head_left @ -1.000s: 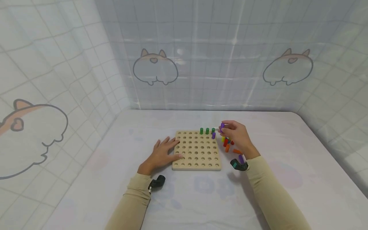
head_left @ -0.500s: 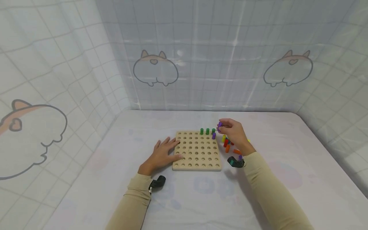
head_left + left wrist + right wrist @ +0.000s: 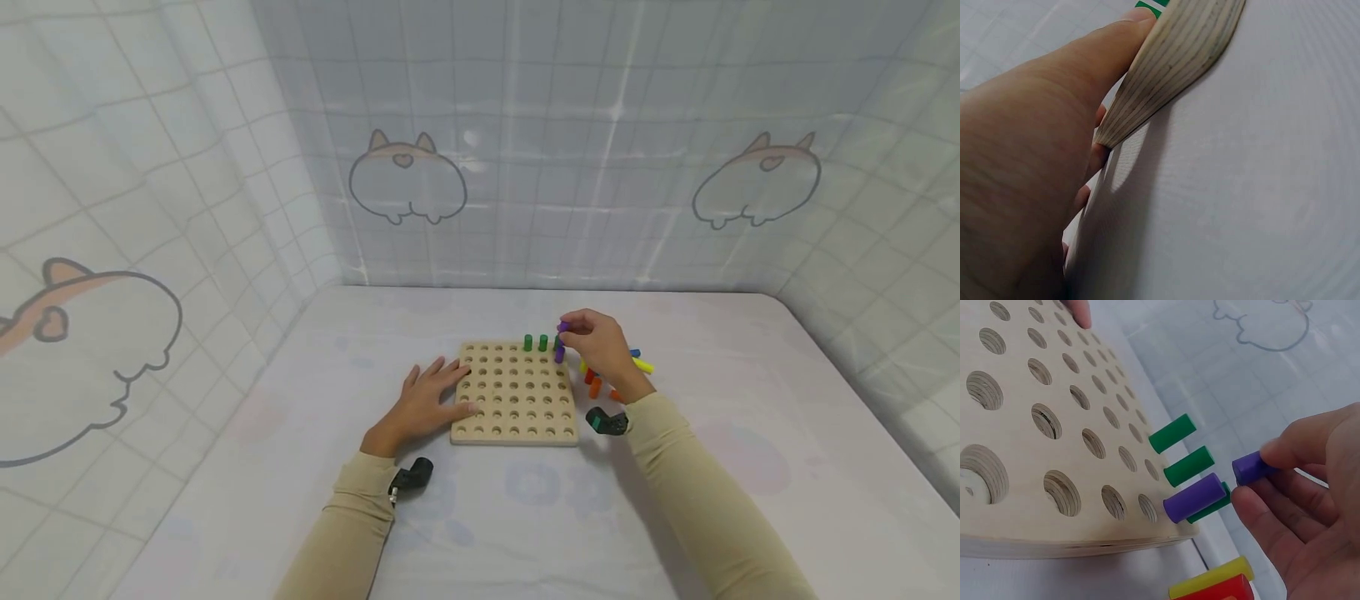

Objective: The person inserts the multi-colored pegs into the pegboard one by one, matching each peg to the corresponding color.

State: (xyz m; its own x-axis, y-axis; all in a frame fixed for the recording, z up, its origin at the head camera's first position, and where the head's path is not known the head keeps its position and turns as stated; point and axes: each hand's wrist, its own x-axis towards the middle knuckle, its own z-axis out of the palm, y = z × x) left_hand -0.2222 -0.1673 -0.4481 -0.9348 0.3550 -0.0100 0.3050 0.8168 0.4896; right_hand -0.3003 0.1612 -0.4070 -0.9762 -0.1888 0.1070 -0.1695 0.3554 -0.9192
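A wooden pegboard [image 3: 504, 407] with rows of round holes lies on the table. Three green pegs [image 3: 528, 342] stand along its far edge at the right, and one purple peg [image 3: 1194, 498] stands in the row nearer me. Between thumb and fingers, my right hand [image 3: 600, 346] pinches another purple peg [image 3: 1252, 467], held tilted above the board's far right corner. My left hand [image 3: 423, 402] rests at the board's left side, fingers spread, thumb lying on its top. In the left wrist view the thumb [image 3: 1138, 19] overlaps the board's layered edge [image 3: 1172, 69].
Loose pegs lie right of the board, partly under my right forearm: orange [image 3: 596, 387], red [image 3: 589, 377], yellow [image 3: 643, 365] and blue [image 3: 635, 353]. A white cloth covers the table [image 3: 510, 517]. A patterned curtain [image 3: 570, 150] stands behind and at both sides.
My right hand has moved left with the purple peg, from beside the board to over its far right corner. More of the loose pegs show now. The left hand stays put.
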